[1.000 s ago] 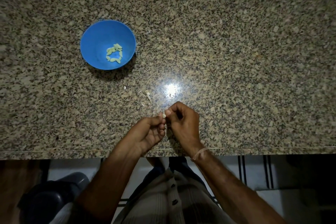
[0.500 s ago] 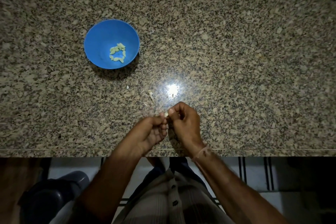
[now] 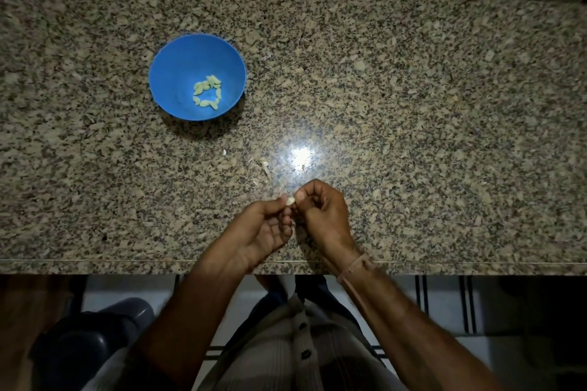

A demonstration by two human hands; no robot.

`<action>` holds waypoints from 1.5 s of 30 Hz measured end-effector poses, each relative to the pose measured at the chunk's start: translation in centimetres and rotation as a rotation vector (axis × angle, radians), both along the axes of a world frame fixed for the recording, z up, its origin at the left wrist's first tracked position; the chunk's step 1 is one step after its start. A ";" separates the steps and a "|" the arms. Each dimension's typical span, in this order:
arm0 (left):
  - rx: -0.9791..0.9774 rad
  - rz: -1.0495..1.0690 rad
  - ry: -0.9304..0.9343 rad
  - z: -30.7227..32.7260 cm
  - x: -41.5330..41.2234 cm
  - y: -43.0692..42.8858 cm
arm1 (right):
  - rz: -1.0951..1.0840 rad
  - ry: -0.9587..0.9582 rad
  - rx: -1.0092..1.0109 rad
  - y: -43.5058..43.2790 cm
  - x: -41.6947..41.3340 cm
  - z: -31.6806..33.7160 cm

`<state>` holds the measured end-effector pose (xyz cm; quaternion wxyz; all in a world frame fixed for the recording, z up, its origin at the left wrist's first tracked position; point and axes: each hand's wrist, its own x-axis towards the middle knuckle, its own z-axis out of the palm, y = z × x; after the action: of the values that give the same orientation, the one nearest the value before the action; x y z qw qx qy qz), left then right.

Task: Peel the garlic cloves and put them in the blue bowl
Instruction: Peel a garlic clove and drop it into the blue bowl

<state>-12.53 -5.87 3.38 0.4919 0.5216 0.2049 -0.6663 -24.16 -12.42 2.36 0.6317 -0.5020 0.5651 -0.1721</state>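
Note:
A blue bowl (image 3: 178, 73) stands on the granite counter to the upper left of my hands. Several pale peeled garlic cloves (image 3: 208, 91) lie in its bottom. Near the counter's front edge, my left hand (image 3: 260, 232) and my right hand (image 3: 320, 213) meet fingertip to fingertip. Between them they pinch one small pale garlic clove (image 3: 290, 200), mostly hidden by the fingers. My right hand's fingers are curled over it.
Thin scraps of garlic skin (image 3: 265, 167) lie on the counter (image 3: 413, 136) just beyond my hands, and a small white bit (image 3: 225, 152) sits nearer the bowl. A bright light reflection (image 3: 300, 157) shines on the stone. A dark round bin (image 3: 82, 346) stands on the floor, lower left.
Both hands stay together on the clove with only slight finger shifts. The view has drifted a little, so the bowl sits further right in the frame.

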 end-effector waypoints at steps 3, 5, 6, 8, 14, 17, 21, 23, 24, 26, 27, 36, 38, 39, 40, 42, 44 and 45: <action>-0.194 -0.313 -0.867 -0.5 -0.7 1.0 | -0.100 -0.148 0.243 0.1 0.1 -0.1; -0.296 -0.503 -1.465 -0.7 -0.9 1.3 | -0.150 -0.168 0.345 0.1 0.2 -0.4; -0.326 -0.546 -1.606 -0.9 -1.1 1.3 | -0.168 -0.170 0.381 0.0 0.3 -0.5; -0.283 -0.549 -1.558 -1.0 -1.5 1.3 | -0.189 -0.179 0.398 0.2 0.4 -0.5; -0.043 -0.032 -0.131 -0.4 -1.0 -0.3 | -0.141 -0.136 0.193 0.0 0.2 0.1; -0.163 -0.332 -0.957 -1.3 -1.2 0.9 | -0.181 -0.172 0.394 -0.3 0.3 0.1; -0.197 -0.221 -0.629 -1.1 -1.0 0.7 | -0.031 -0.091 0.067 -0.3 -0.1 0.2; -0.164 -0.153 -0.333 -0.4 -0.9 0.1 | 0.018 -0.082 -0.030 -0.5 -0.2 0.2; -0.156 -0.161 -0.282 -0.4 -1.0 0.0 | 0.034 -0.082 -0.055 -0.5 -0.3 0.3; -0.164 -0.194 -0.328 -0.4 -1.2 -0.2 | 0.053 -0.099 -0.064 -0.5 -0.3 0.4; -0.176 -0.232 -0.413 -0.5 -1.4 -0.1 | 0.055 -0.112 -0.051 -0.5 -0.4 0.3; -0.234 -0.316 -0.791 -0.5 -1.6 0.5 | 0.077 -0.145 -0.003 -0.6 -0.6 -0.8; -0.249 -0.310 -0.837 -0.7 -1.7 0.7 | 0.057 -0.141 0.021 -0.5 -0.5 -0.8; -0.252 -0.311 -0.889 -0.8 -1.7 0.7 | 0.036 -0.135 0.037 -0.4 -0.4 -0.8; -0.246 -0.320 -0.952 -0.9 -1.7 0.8 | 0.018 -0.124 0.044 -0.4 -0.3 -0.8; -0.234 -0.330 -1.039 -1.0 -1.6 0.9 | -0.012 -0.122 0.060 -0.2 0.0 -0.7; -0.225 -0.338 -1.073 -0.9 -1.5 0.8 | -0.055 -0.186 0.141 -0.1 0.2 -0.5; -0.220 -0.342 -1.079 -0.9 -1.4 0.8 | -0.077 -0.219 0.192 -0.1 0.2 -0.3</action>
<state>-13.93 -5.06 2.51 0.4633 0.7592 -0.2330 -0.3932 -23.91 -12.52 2.06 0.7277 -0.3954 0.5254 -0.1951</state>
